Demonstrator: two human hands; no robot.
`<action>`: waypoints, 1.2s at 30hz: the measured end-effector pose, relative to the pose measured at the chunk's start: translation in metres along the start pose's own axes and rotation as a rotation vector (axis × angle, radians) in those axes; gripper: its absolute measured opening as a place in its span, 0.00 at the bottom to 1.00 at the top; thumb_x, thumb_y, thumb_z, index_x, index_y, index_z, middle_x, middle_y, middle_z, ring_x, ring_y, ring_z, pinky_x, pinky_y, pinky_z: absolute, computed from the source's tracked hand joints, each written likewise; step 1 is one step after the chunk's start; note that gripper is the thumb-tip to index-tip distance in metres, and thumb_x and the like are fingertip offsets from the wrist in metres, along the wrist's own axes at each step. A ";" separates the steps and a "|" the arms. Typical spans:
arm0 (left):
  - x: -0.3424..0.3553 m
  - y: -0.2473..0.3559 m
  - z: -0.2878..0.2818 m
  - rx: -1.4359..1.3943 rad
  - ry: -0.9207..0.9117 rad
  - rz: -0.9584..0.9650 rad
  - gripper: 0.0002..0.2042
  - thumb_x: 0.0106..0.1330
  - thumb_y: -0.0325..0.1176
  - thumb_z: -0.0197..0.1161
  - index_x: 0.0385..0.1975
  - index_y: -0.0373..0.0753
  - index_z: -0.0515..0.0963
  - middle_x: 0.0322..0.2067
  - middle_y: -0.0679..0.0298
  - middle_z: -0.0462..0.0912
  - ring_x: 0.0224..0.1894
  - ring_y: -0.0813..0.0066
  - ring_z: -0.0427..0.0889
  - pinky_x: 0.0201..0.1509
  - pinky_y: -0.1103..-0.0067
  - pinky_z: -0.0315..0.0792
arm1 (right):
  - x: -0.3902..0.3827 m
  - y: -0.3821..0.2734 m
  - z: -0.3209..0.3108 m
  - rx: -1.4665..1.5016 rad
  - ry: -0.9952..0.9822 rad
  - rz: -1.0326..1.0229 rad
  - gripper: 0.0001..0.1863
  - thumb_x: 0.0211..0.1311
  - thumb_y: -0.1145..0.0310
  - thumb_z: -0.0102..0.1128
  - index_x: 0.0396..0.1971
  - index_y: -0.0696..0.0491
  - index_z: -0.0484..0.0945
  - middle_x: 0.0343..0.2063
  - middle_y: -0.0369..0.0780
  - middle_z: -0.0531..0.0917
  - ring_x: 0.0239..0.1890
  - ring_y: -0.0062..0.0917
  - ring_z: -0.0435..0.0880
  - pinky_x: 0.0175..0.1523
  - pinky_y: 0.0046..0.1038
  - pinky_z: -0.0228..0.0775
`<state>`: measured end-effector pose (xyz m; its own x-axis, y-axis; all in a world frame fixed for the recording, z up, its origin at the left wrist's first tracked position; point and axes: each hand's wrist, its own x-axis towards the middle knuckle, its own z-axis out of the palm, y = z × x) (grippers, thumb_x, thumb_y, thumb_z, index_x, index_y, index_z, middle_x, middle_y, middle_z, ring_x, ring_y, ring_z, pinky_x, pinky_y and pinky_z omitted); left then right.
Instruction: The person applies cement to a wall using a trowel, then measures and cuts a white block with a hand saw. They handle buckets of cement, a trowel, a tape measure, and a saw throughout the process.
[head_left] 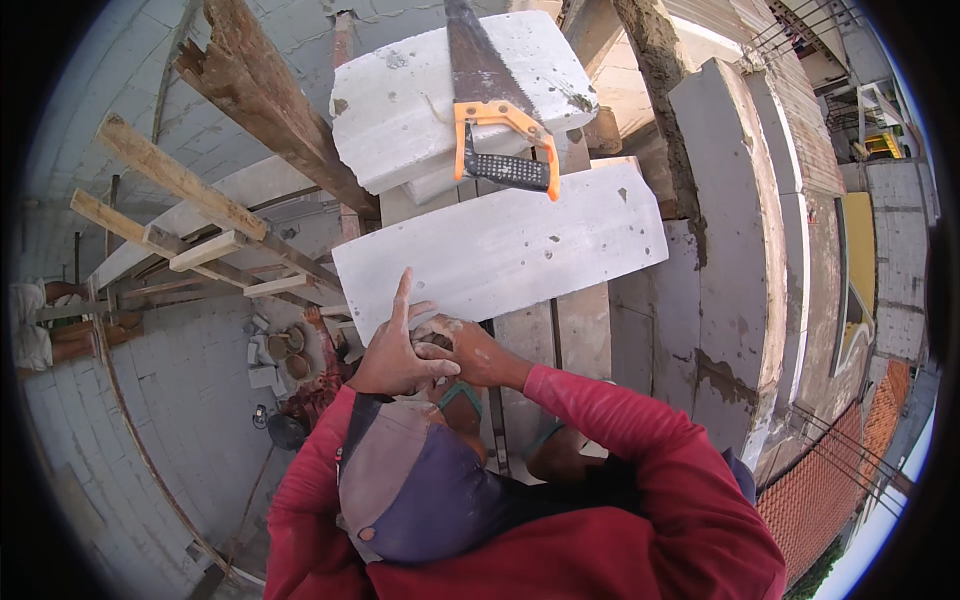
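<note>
My left hand (392, 350) is raised over the near edge of a long white block (500, 235). Its index finger points up and the thumb is stretched out toward my other hand. Against it, my right hand (472, 350) has its fingers curled in near the left palm; what they close on, if anything, is hidden. Both hands look dusty. Beyond the long block, a handsaw (505, 175) with an orange and black handle lies on a thicker white block (410, 100), its blade pointing away. Neither hand touches the saw.
Rough timbers (190, 185) cross on the left above a drop, where a co-worker (325, 365) and buckets (285, 345) show below. Another person's legs (95, 335) are at far left. A block wall (730, 230) rises on the right. Grey and dark blue cloth (410, 480) is near my lap.
</note>
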<state>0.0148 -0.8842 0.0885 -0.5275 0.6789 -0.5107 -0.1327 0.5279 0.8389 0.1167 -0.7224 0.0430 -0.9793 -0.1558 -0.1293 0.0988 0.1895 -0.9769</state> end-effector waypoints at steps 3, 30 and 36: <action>-0.009 -0.009 -0.011 0.113 -0.057 -0.008 0.69 0.42 0.53 0.86 0.79 0.46 0.40 0.57 0.45 0.81 0.61 0.48 0.81 0.65 0.65 0.72 | 0.008 -0.024 -0.010 0.199 -0.117 0.206 0.18 0.66 0.61 0.67 0.49 0.56 0.77 0.40 0.47 0.84 0.44 0.41 0.85 0.52 0.38 0.75; 0.004 -0.116 -0.211 0.216 -0.044 -0.206 0.15 0.74 0.39 0.61 0.52 0.35 0.82 0.34 0.64 0.89 0.39 0.81 0.81 0.50 0.78 0.74 | -0.012 0.080 -0.207 -0.151 0.870 0.432 0.13 0.72 0.66 0.64 0.46 0.61 0.78 0.35 0.39 0.84 0.31 0.18 0.84 0.33 0.21 0.79; 0.014 -0.127 -0.214 0.137 -0.045 -0.160 0.13 0.74 0.36 0.62 0.50 0.34 0.82 0.36 0.64 0.89 0.39 0.82 0.82 0.51 0.79 0.74 | -0.010 0.090 -0.216 -0.082 0.886 0.375 0.10 0.75 0.66 0.60 0.43 0.59 0.77 0.32 0.38 0.84 0.28 0.16 0.80 0.32 0.21 0.74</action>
<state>-0.1554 -1.0507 0.0155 -0.4704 0.6015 -0.6457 -0.0945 0.6932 0.7145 0.0977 -0.4945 -0.0066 -0.6682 0.7101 -0.2218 0.4522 0.1509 -0.8791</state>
